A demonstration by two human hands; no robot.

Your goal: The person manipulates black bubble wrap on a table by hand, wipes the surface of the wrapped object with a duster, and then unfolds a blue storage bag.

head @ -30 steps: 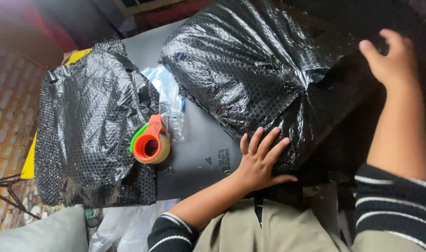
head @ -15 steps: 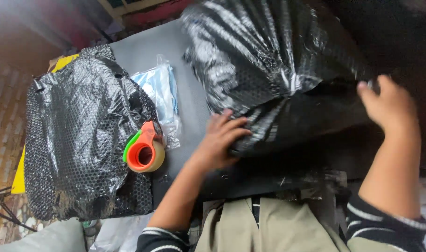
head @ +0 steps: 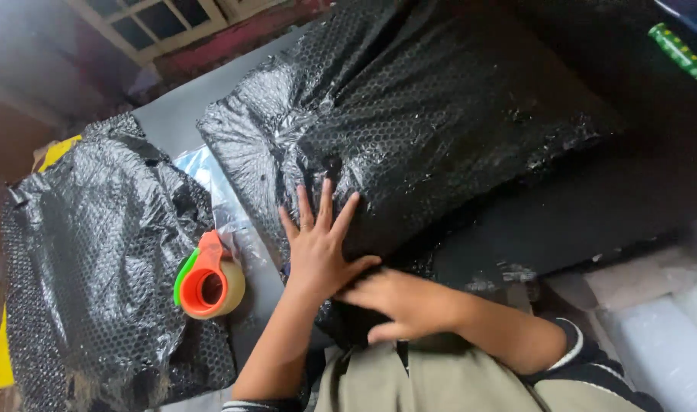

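Right hand [head: 400, 304] nearest the body: knuckles up, fingers curled over the near edge of the big black bubble-wrapped parcel [head: 432, 130], gripping the wrap there. Fingertips are hidden under the fold.

Left hand [head: 319, 243] just beyond, touching the right at the thumb. Released, flat, fingers spread, palm pressed on the parcel's near-left face.

The parcel lies on the grey bench [head: 177, 122] and takes up most of the middle, running away toward the far right. Wrap is wrinkled and glossy, bunched at its left end.

Left of the hands: orange tape dispenser [head: 209, 278] with green guard and tan tape roll, resting at the edge of a second black bubble-wrap bundle [head: 96, 259]. That bundle lies flat at the bench's left end, apart from the parcel.

Between the two: clear plastic bag [head: 222, 194], partly tucked under both.

Yellow sheet [head: 54, 152] sticks out beneath the left bundle. Far right corner: green dotted stick-like item [head: 677, 51], too small to tell what. Window frame [head: 165, 23] far left.
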